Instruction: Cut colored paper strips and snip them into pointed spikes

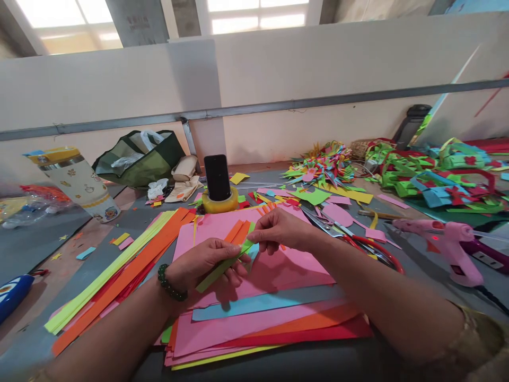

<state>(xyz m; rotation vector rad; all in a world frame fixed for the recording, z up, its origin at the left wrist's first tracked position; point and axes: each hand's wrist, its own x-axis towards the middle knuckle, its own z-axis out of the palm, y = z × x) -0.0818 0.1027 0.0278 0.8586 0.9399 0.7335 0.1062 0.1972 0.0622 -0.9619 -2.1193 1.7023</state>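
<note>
My left hand (217, 258), with a dark beaded bracelet on its wrist, pinches a green paper strip (218, 274) between thumb and fingers. At the strip's upper end, my right hand (278, 229) is closed on the same paper, thumb against fingertips. The strip looks folded where the two hands meet; fingers hide part of that fold. Both hands are above a stack of coloured paper sheets (294, 273) topped by pink. Orange strips (237, 232) and a light blue piece (253, 251) lie behind the fingers. A loose blue strip (262, 303) crosses the stack's near part.
Long yellow and orange strips (131, 281) lie at left. Red-handled scissors (374, 252) and a pink glue gun (453, 249) are at right. A phone (217, 178) leans in a tape roll (220, 203) behind the stack. A patterned tumbler (79, 185) stands left; paper baskets (445, 185) sit far right.
</note>
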